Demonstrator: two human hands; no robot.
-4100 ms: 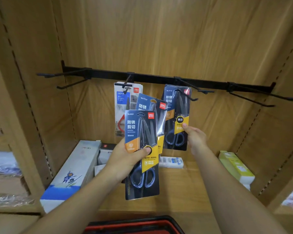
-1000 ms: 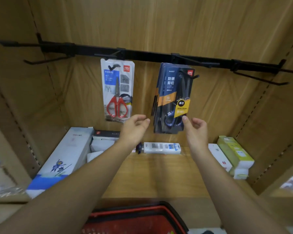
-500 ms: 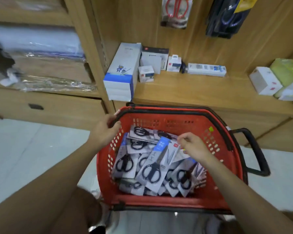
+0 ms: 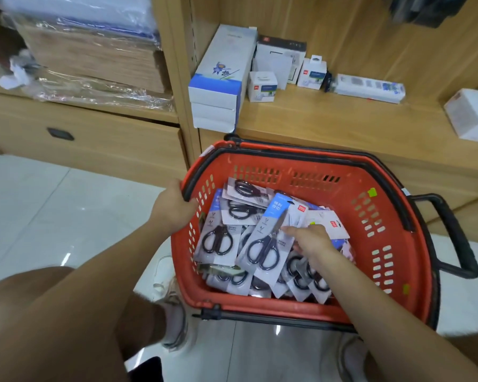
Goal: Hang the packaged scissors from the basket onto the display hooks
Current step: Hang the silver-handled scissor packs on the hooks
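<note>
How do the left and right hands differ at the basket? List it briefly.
The left hand grips the left rim of the red basket from outside, while the right hand reaches inside it. The left hand touches only the rim. The right hand's fingertips lie on a blue-topped scissors pack, and whether they pinch it is unclear. Both hands are at the basket, and neither has lifted a pack clear.

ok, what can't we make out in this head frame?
Head view:
- Display hooks: cut off by the top edge; only the bottoms of hanging packs show.
- Lower packs in basket: buried under top packs.
- Right hand grip: underside hidden among packs.
- Pack print: too small.
</note>
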